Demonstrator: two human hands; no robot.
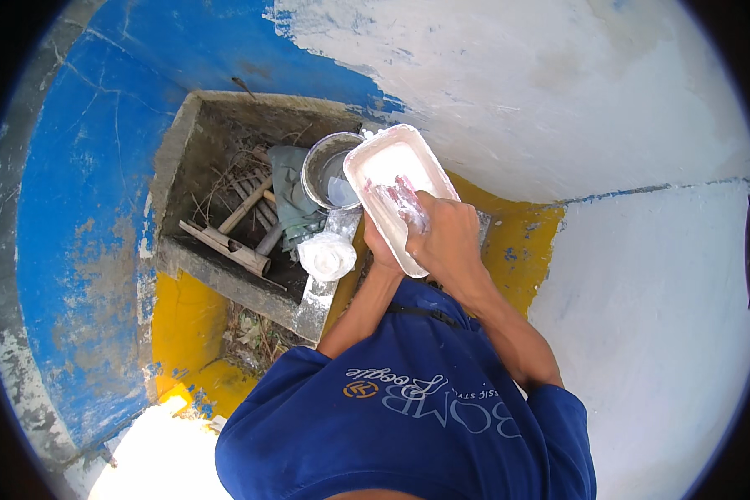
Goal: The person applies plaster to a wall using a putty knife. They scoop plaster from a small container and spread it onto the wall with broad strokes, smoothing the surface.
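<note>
My left hand is closed round the near left side of a rectangular pinkish-white tub, its fingers mostly hidden behind it. The tub tilts in front of my body, with white paste or paint spread inside. My right hand reaches over the near right side and grips a flat whitish thing smeared with pink and white, partly inside the tub. The fingers cover much of it, so its kind is unclear. Just left of the tub stands a round bucket with greyish contents and a pale piece inside.
A crumpled white bag sits on the whitened ledge of a concrete planter. The planter holds dry twigs, bamboo pieces and a grey-green cloth. A blue wall stands left, and a white-coated wall rises behind and right.
</note>
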